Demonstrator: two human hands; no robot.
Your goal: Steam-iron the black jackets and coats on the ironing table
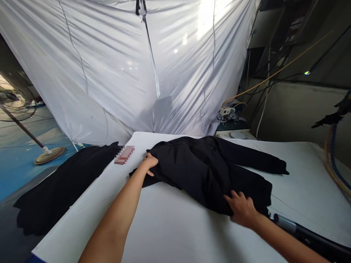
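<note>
A black garment (pixel 192 164) lies spread and rumpled across the white table (pixel 161 226), with one sleeve-like part reaching to the right. My left hand (pixel 149 163) is at the garment's left end, its fingers bent round the edge and the fingertips partly hidden. On the near right part of the cloth rests my right hand (pixel 241 207), its fingers apart and touching the fabric.
More black cloth (pixel 65 182) hangs beside the table's left edge. A blurred reddish item (pixel 124 155) lies near that edge. A black tube-like tool (pixel 304 232) is at the lower right. White sheeting (pixel 109 65) hangs behind; a small machine (pixel 229 115) stands at the back right.
</note>
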